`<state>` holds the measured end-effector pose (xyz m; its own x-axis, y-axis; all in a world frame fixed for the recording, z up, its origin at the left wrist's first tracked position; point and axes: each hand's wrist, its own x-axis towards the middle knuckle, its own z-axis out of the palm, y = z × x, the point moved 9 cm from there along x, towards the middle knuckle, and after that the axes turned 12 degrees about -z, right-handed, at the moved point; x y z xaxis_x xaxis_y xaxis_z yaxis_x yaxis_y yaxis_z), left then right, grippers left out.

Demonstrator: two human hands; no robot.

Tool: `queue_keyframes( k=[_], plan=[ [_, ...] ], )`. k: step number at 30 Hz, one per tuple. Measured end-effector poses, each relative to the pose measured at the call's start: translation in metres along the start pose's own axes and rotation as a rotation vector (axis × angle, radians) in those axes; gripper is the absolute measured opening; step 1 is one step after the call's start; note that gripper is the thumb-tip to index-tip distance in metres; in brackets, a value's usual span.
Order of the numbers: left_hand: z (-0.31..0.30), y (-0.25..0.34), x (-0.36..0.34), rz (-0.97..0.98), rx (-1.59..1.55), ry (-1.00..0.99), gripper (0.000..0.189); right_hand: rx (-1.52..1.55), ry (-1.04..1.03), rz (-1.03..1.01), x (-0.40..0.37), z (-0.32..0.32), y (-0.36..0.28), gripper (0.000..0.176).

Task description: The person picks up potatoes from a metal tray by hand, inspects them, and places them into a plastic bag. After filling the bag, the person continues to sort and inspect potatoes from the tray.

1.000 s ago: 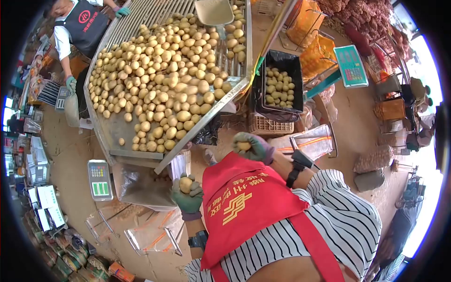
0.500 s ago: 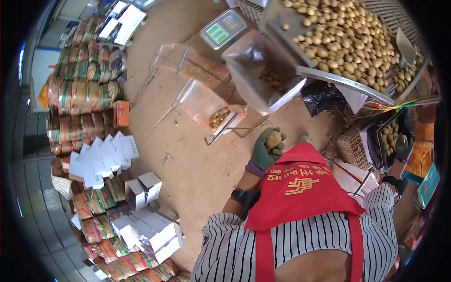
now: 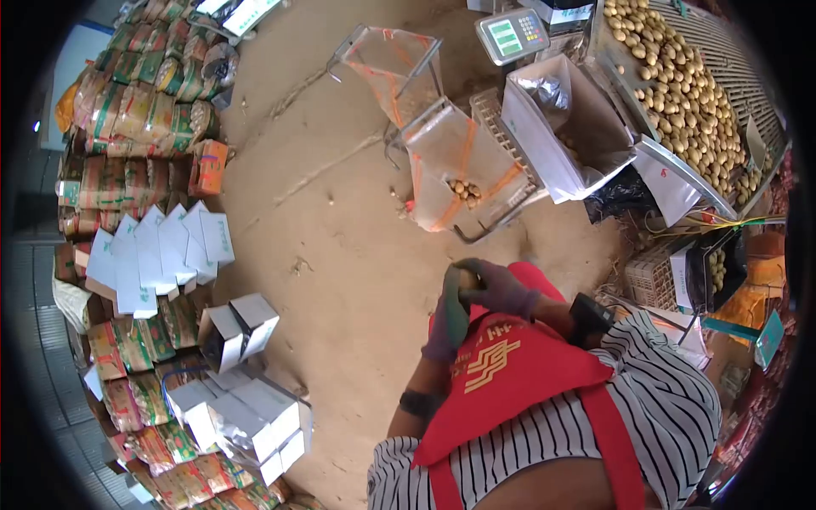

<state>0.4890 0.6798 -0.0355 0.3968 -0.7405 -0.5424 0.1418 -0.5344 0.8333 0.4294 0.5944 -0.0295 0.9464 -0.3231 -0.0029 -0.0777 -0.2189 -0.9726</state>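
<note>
My two gloved hands meet in front of my red apron. My left hand (image 3: 449,316), in a green glove, cups a potato (image 3: 466,275) of which only a sliver shows. My right hand (image 3: 503,291), in a grey-purple glove, lies over the top of that potato with its fingers curled on it. Just beyond the hands, a clear plastic bag (image 3: 459,161) hangs on a wire frame with a few small potatoes (image 3: 463,189) at its bottom.
A second clear bag on a frame (image 3: 393,58) stands farther off, next to a scale (image 3: 512,34) and a white lined box (image 3: 568,119). The potato sorting table (image 3: 680,85) is at upper right, with a black crate (image 3: 718,268) below it. Stacked sacks and white cartons (image 3: 246,416) line the left.
My right hand has swung back from the black crate and closed over the potato in my left hand. My view has turned further left, toward the bags on frames.
</note>
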Motion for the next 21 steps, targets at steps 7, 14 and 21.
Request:
queue_keyframes(
  k=[7,14,21],
  plan=[
    [-0.050,-0.004,0.054,-0.117,-0.597,-0.255,0.043,0.970,0.412,0.307,0.028,-0.023,0.072,0.054],
    [-0.182,-0.043,0.148,-0.462,-0.545,-0.270,0.040,1.085,1.156,-0.055,0.004,-0.118,0.140,0.025],
    [-0.281,-0.030,0.243,-0.490,-0.321,-0.318,0.035,1.192,1.644,-0.173,-0.106,-0.075,0.144,0.014]
  ],
)
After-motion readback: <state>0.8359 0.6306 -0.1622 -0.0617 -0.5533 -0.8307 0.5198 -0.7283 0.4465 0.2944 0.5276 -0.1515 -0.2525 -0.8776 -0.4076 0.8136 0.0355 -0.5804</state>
